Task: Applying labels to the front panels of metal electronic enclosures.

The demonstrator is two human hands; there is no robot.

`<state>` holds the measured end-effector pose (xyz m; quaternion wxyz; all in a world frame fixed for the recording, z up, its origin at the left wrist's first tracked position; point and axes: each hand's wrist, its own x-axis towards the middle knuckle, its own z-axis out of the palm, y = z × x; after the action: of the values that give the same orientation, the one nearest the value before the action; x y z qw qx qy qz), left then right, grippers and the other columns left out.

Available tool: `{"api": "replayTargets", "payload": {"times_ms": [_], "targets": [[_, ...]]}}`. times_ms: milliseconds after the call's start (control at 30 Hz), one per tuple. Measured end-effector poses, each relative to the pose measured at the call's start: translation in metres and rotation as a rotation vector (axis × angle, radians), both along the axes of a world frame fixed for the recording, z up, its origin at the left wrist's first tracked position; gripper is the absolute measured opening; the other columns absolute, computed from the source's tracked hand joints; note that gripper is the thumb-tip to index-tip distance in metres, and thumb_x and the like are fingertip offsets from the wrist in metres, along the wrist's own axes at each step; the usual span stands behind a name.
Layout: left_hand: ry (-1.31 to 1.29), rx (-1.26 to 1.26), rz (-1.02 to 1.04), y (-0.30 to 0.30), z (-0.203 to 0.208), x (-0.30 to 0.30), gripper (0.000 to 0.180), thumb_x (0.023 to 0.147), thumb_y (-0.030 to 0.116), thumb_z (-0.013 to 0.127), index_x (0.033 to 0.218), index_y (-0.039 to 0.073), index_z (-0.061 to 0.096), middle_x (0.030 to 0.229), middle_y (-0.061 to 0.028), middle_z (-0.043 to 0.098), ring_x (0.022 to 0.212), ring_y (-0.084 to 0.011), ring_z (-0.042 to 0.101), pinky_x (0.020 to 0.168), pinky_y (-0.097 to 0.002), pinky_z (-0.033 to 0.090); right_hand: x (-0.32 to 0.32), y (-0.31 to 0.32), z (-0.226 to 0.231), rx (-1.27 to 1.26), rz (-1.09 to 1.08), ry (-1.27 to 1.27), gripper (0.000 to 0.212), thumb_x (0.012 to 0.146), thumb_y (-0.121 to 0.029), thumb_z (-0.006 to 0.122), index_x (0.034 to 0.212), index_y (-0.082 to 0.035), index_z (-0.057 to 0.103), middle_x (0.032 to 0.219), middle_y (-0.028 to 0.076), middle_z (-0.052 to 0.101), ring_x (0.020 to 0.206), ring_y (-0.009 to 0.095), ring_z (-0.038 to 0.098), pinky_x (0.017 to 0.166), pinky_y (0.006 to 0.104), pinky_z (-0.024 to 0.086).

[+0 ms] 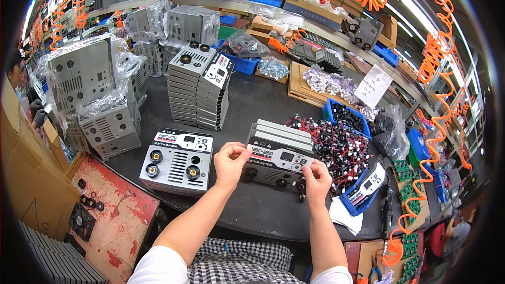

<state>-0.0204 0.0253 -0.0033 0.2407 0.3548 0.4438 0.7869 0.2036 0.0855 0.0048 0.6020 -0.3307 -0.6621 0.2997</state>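
Note:
A grey metal front panel [268, 177] with round holes and slots leans upright before me, with several more panels [281, 132] behind it. Across its upper part lies a black-and-silver panel label [273, 153] with a dark display window. My left hand [230, 164] pinches the label's left end between thumb and fingers. At its right end, my right hand [317, 180] is closed in a pinch too. Whether the label is stuck down or only held against the metal, I cannot tell. A small black connector [301, 189] hangs by my right fingers.
Left of my hands lies a stack of labelled panels [176, 152] with round sockets. Behind it rises a tall panel stack [197, 87]. Black connectors with wires [342, 152] heap on the right, near a blue tray [348, 205] of labels. An orange coiled hose [436, 142] hangs far right.

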Motion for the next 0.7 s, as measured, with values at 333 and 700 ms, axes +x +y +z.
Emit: {"api": "replayTargets", "payload": {"times_ms": [333, 700], "targets": [[-0.009, -0.003, 0.025, 0.002, 0.001, 0.002, 0.010, 0.074, 0.000, 0.072, 0.069, -0.002, 0.064, 0.090, -0.0058, 0.060, 0.071, -0.0074, 0.056, 0.063, -0.0211, 0.046, -0.003, -0.003, 0.007, 0.036, -0.050, -0.049, 0.009, 0.076, -0.004, 0.072, 0.076, 0.003, 0.065, 0.095, 0.008, 0.061, 0.077, 0.010, 0.057, 0.060, 0.0214, 0.045], [-0.046, -0.022, -0.016, 0.001, 0.003, 0.001, 0.011, 0.079, -0.001, 0.068, 0.070, 0.000, 0.061, 0.087, -0.0027, 0.060, 0.071, -0.0062, 0.051, 0.066, -0.0208, 0.041, -0.006, -0.003, 0.014, -0.005, -0.045, -0.059, 0.011, 0.076, -0.005, 0.071, 0.073, 0.003, 0.065, 0.093, 0.008, 0.060, 0.075, 0.009, 0.057, 0.056, 0.0206, 0.046]]}}
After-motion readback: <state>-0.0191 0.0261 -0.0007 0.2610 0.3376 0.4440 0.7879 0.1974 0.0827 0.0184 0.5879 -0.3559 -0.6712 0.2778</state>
